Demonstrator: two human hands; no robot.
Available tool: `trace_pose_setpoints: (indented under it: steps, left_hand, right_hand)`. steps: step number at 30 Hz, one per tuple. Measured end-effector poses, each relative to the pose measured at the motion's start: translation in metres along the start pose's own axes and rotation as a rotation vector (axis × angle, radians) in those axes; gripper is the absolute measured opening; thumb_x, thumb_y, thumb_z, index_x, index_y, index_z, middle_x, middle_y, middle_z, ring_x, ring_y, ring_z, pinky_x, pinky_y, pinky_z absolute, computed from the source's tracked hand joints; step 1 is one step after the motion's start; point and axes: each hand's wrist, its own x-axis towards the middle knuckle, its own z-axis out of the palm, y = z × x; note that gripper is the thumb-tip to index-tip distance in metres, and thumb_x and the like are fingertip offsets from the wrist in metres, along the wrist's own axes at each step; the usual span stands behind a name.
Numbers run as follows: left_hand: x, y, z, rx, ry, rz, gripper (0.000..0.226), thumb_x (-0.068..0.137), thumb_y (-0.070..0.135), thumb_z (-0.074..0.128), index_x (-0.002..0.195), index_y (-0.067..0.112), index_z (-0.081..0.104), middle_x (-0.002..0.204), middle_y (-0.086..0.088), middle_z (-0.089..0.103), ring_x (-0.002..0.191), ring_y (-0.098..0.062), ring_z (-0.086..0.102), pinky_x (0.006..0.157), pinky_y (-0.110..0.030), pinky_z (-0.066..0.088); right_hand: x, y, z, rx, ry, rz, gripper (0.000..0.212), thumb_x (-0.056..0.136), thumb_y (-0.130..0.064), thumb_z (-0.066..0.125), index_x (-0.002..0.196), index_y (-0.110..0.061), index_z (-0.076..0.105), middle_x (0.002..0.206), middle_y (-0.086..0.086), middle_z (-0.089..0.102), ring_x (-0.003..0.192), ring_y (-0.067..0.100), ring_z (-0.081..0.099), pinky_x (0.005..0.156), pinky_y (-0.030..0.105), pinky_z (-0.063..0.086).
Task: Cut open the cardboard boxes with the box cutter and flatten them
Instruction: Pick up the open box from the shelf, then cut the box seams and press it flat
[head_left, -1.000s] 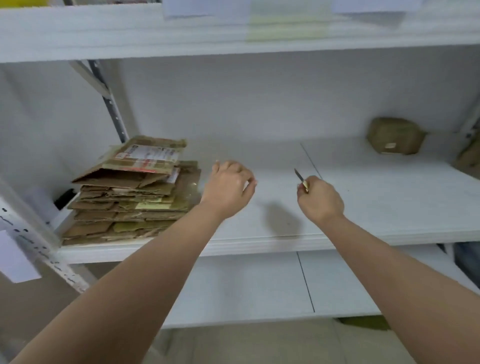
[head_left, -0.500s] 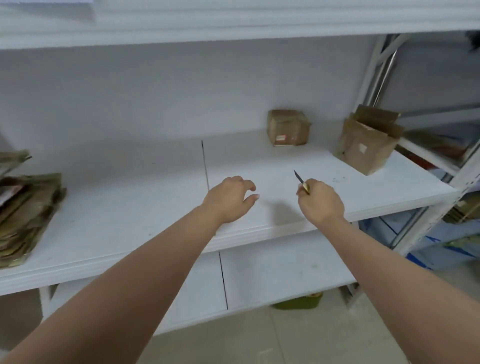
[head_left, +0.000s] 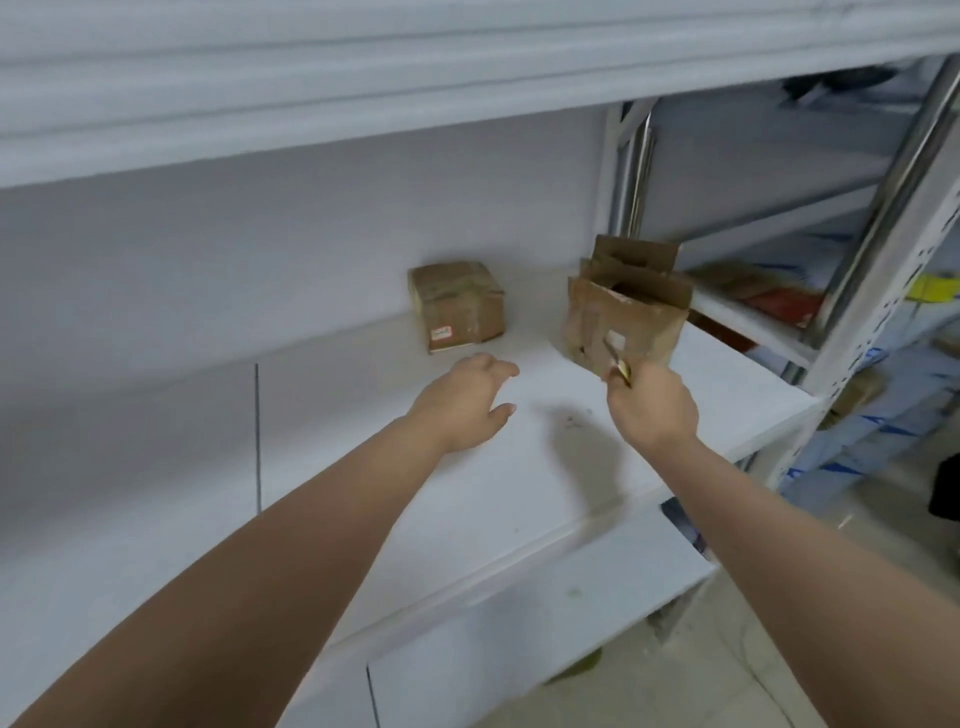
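Though its red label blurs unreadably, the sealed box (head_left: 457, 306) sits beyond the loose-fingered left hand (head_left: 462, 405); the right hand (head_left: 652, 405) grips the cutter (head_left: 618, 364) before the open box (head_left: 623, 312).

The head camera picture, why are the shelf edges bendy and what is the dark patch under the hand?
Head view: the wide lens curves the white shelf edges; the dark patch is a soft shadow beneath the right hand, which holds the thin box cutter; the top shelf edge looks smeared, and the taped brown cardboard box looks slightly soft.
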Motion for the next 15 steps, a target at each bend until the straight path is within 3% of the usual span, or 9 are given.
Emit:
trace_pose_setpoints:
  steps: [6,10,15]
  left_hand:
    - [0.074,0.042,0.006,0.059,0.101,0.129,0.062,0.093,0.027,0.055,0.147,0.016,0.026,0.147,-0.011,0.029,0.133,-0.029,0.032,0.101,-0.043,0.041]
    - [0.109,0.067,0.000,0.044,0.221,0.081,0.071,0.089,0.021,0.060,0.149,0.016,0.022,0.151,-0.012,0.025,0.132,-0.031,0.033,0.088,-0.042,0.047]
    - [0.150,0.095,0.004,0.135,0.203,0.022,0.071,0.091,0.015,0.058,0.151,0.020,0.021,0.156,-0.011,0.017,0.143,-0.032,0.017,0.104,-0.044,0.038]
  right_hand:
    - [0.043,0.046,-0.007,0.030,0.058,0.061,0.012,0.098,-0.023,0.042,0.090,-0.014,0.048,0.083,0.007,0.053,0.075,0.027,0.049,0.064,0.033,0.038]
    - [0.077,0.062,-0.008,0.130,0.082,0.044,0.014,0.097,-0.023,0.042,0.091,-0.011,0.047,0.081,0.008,0.054,0.074,0.026,0.050,0.065,0.033,0.037]
    - [0.104,0.088,-0.014,0.114,0.011,-0.039,0.010,0.097,-0.021,0.044,0.092,-0.013,0.047,0.076,0.005,0.053,0.070,0.025,0.050,0.061,0.031,0.034]
